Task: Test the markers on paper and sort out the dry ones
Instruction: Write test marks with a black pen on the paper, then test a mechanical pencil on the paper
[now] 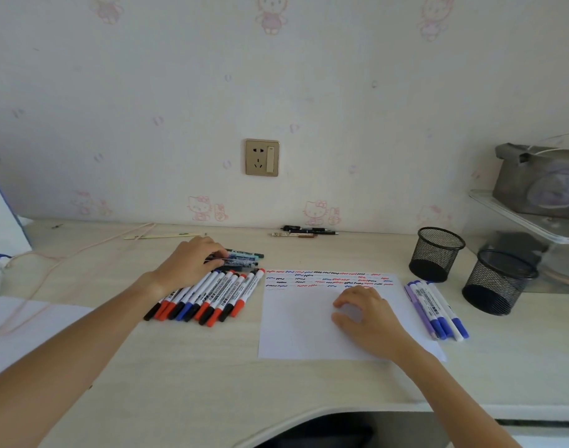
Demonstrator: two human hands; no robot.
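A white sheet of paper (302,324) lies on the desk, with red, blue and black squiggles along its far edge. My right hand (365,315) rests on the sheet, fingers loosely curled and holding nothing. Left of the paper lies a row of several white markers (212,295) with red, blue and black caps. My left hand (189,263) reaches over that row and its fingers curl on a dark-barrelled marker (241,261) in a small stack behind it. Several blue and purple markers (438,312) lie to the right of the paper.
Two black mesh pen cups (436,253) (498,281) stand at the right. A few pens (306,231) and a ruler (163,236) lie by the wall. A pink cable (66,257) runs along the left, and a clear shelf (529,218) holds a grey bag.
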